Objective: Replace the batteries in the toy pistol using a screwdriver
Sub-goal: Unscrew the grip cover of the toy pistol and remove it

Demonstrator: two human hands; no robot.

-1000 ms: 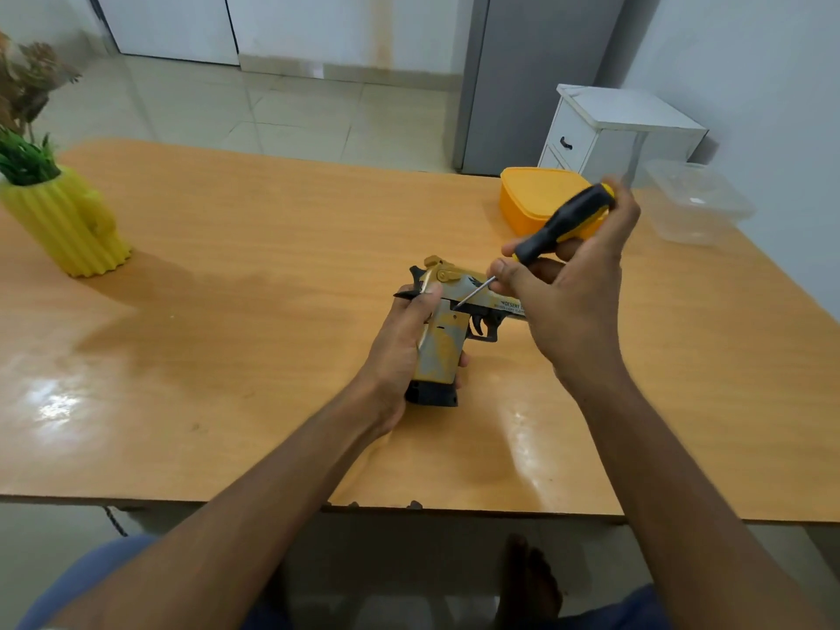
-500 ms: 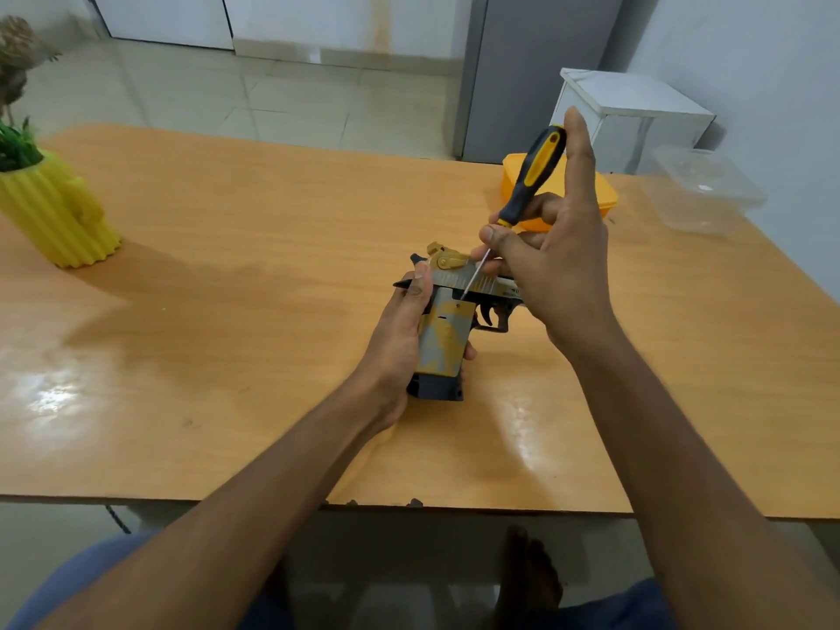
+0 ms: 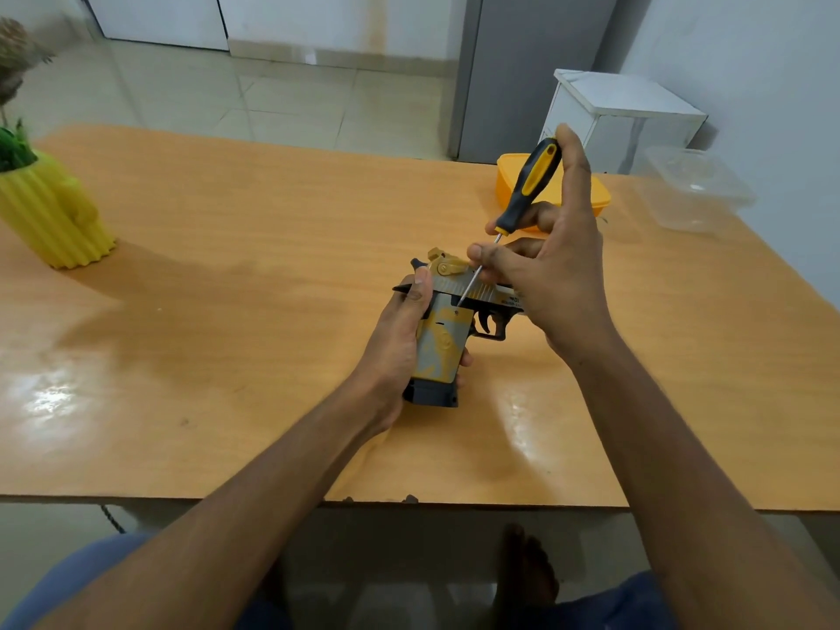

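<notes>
The toy pistol (image 3: 447, 327) carries a small white label with dark print on its slide, partly covered by the right hand (image 3: 561, 284); the print is too small to read. The pistol lies near the middle of the counter (image 3: 254, 275), toward its near edge, grip pointing at the person and barrel toward the right edge. The left hand (image 3: 400, 343) grips the yellow-and-grey handle, thumb up along the back of the slide. The right hand holds the black-and-yellow screwdriver (image 3: 522, 193), its index finger raised against the handle's end and its other fingertips pinching the shaft, the tip resting on the frame just above the grip. Compared with half a second ago, the screwdriver stands about as steeply and the tip has slid slightly lower on the pistol; a second ago it lay far flatter. Toward the far right corner sit an orange lidded box (image 3: 509, 175) and a clear plastic container (image 3: 695, 193); a yellow ribbed planter (image 3: 50, 216) stands at the left edge.
</notes>
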